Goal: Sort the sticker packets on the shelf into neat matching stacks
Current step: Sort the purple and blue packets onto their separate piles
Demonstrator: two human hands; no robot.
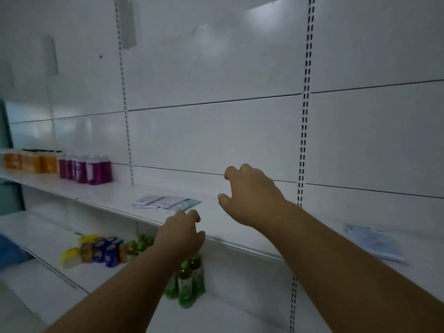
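Both hands are reaching toward the shelf [115, 195], and neither is holding anything. The left hand [181, 233] is hovering at the shelf's front lip, fingers loosely curled, its grip empty and just short of the packets [165, 202]. The right hand [249, 198] is hanging above the bare shelf to the right of that pile, fingers and thumb spread in a relaxed claw, open and touching nothing.

The packets are lying flat in a loose, overlapping fan near the front edge, between the purple bottles [86, 169] far to the left and the right hand. A second stack [374, 243] of pale blue packets is sitting well apart at the right end. The view is dim and smeared, so the prints are probably of two or three kinds, but that cannot be read for certain.

The step in hand looks like the first pick from the fan. To do it well, the left hand should be pinning the pile lightly while the right slides the top packet off sideways, since thin slippery sleeves tend to drag neighbours along. Lifting by a corner is likely to bend them; a flat pinch across an edge is safer. Each kind wants its own spot on the bare shelf, edges squared against the back panel [216, 140]. The drinks [187, 282] on the lower shelf are sitting right under the lip, so anything pushed forward could be dropping onto them.
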